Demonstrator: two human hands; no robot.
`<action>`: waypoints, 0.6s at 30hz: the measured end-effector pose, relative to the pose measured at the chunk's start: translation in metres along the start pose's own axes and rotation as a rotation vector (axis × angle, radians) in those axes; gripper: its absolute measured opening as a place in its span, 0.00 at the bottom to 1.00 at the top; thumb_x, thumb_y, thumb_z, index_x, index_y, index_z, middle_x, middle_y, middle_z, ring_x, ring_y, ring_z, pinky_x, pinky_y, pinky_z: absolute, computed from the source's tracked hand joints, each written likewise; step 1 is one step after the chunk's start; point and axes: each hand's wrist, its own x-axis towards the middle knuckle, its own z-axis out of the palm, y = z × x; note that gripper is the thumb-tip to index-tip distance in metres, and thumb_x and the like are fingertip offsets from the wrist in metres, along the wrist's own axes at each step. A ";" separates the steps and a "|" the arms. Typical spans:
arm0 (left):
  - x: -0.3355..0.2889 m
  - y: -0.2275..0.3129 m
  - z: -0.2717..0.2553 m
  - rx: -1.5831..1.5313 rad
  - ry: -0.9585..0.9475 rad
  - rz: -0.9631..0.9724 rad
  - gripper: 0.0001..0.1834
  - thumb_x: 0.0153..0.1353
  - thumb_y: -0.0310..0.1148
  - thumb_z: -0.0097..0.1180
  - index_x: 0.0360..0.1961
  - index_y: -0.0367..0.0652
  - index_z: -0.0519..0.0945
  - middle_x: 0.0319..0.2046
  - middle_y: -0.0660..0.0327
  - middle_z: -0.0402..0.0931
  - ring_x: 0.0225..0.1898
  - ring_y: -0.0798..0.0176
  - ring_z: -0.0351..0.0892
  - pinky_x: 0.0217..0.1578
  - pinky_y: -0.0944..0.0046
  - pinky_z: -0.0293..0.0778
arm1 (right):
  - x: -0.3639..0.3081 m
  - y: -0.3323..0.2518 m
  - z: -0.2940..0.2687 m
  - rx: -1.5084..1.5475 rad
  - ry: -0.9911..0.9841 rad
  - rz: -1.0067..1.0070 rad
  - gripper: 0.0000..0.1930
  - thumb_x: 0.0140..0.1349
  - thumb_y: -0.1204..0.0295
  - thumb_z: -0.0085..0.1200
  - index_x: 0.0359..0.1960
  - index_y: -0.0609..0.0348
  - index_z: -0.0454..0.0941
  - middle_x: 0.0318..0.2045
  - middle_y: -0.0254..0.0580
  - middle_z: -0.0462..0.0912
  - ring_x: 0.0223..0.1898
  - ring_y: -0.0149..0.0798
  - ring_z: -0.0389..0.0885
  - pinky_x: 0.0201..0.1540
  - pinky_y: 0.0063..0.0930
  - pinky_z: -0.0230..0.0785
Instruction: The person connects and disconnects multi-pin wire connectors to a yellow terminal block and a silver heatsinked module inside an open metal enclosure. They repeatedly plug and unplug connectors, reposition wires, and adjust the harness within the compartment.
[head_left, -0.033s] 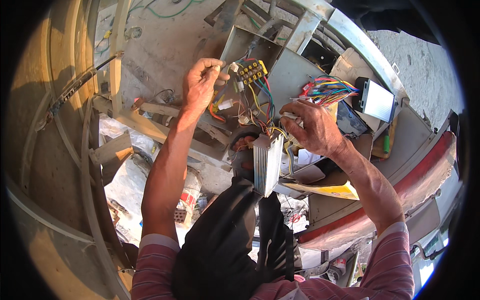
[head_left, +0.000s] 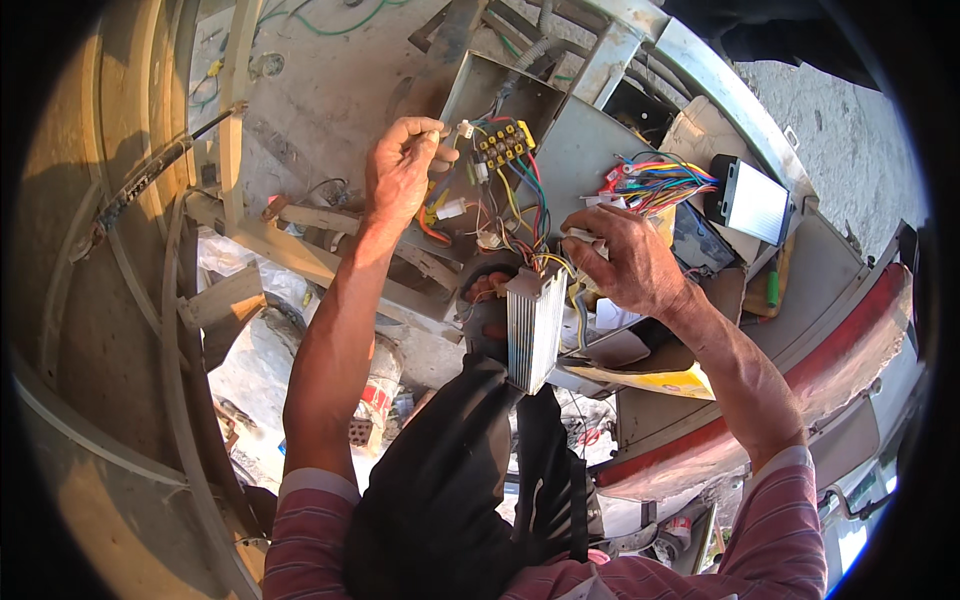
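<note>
My left hand [head_left: 400, 168] is raised, thumb and fingers pinched together. A small white plug connector [head_left: 465, 130] hangs just beyond its fingertips; whether a wire runs into the pinch I cannot make out. My right hand [head_left: 640, 258] has its fingers closed on a white connector [head_left: 583, 236], mostly covered by the fingers. Between the hands, a terminal block [head_left: 503, 146] with yellow ends sits among coloured wires [head_left: 540, 205]. A finned silver controller box [head_left: 535, 330] stands upright by my knees, wires coming out of its top.
Another silver controller [head_left: 755, 203] with a bundle of coloured wires [head_left: 665, 183] lies at the right. A yellow and white carton [head_left: 680, 381] is below my right hand. Wooden slats [head_left: 235, 120] stand at the left, and a metal frame bar [head_left: 720, 80] curves across the upper right.
My right hand has shifted very slightly downward and to the right, still pinching the white connector. My left hand keeps its place.
</note>
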 end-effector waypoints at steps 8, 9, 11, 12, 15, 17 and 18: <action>-0.030 -0.014 -0.009 -0.050 0.037 -0.048 0.10 0.77 0.28 0.58 0.55 0.38 0.83 0.44 0.55 0.88 0.38 0.65 0.88 0.40 0.66 0.83 | -0.055 0.024 -0.007 0.215 0.012 0.383 0.21 0.82 0.58 0.51 0.56 0.67 0.82 0.25 0.35 0.80 0.28 0.27 0.78 0.33 0.27 0.74; -0.036 -0.018 -0.011 -0.014 0.042 -0.039 0.10 0.78 0.29 0.58 0.55 0.39 0.83 0.45 0.55 0.88 0.37 0.66 0.87 0.40 0.65 0.82 | -0.066 0.029 -0.013 0.240 0.052 0.509 0.21 0.83 0.58 0.50 0.57 0.67 0.82 0.26 0.34 0.80 0.28 0.27 0.77 0.34 0.26 0.74; -0.044 -0.025 -0.015 0.038 0.072 -0.114 0.10 0.78 0.29 0.57 0.56 0.40 0.83 0.44 0.56 0.88 0.37 0.67 0.86 0.41 0.65 0.83 | -0.088 0.042 -0.024 0.502 0.104 0.573 0.21 0.83 0.63 0.47 0.67 0.64 0.77 0.35 0.34 0.83 0.34 0.26 0.78 0.40 0.22 0.75; -0.048 -0.028 -0.017 0.040 0.087 -0.118 0.11 0.78 0.29 0.58 0.56 0.41 0.83 0.45 0.56 0.88 0.38 0.67 0.86 0.41 0.63 0.83 | -0.101 0.047 -0.027 0.622 0.160 0.600 0.21 0.83 0.65 0.47 0.69 0.64 0.74 0.37 0.34 0.84 0.35 0.26 0.80 0.43 0.22 0.77; -0.056 -0.034 -0.026 0.005 0.119 -0.154 0.11 0.78 0.29 0.57 0.56 0.39 0.83 0.44 0.56 0.88 0.36 0.67 0.85 0.42 0.64 0.83 | -0.136 0.057 -0.034 0.834 0.349 0.611 0.15 0.83 0.67 0.47 0.63 0.62 0.75 0.46 0.36 0.89 0.44 0.28 0.89 0.48 0.22 0.81; -0.059 -0.037 -0.034 0.070 0.141 -0.145 0.11 0.78 0.30 0.58 0.56 0.39 0.83 0.44 0.57 0.88 0.37 0.67 0.85 0.41 0.64 0.83 | -0.155 0.064 -0.042 0.797 0.486 0.696 0.14 0.83 0.66 0.48 0.61 0.60 0.75 0.44 0.35 0.90 0.45 0.27 0.89 0.48 0.23 0.82; -0.060 -0.039 -0.037 0.000 0.153 -0.154 0.11 0.77 0.31 0.59 0.56 0.40 0.83 0.43 0.58 0.87 0.37 0.68 0.85 0.40 0.65 0.81 | -0.163 0.068 -0.045 0.806 0.561 0.747 0.13 0.82 0.64 0.53 0.57 0.60 0.79 0.40 0.33 0.89 0.41 0.25 0.87 0.47 0.21 0.80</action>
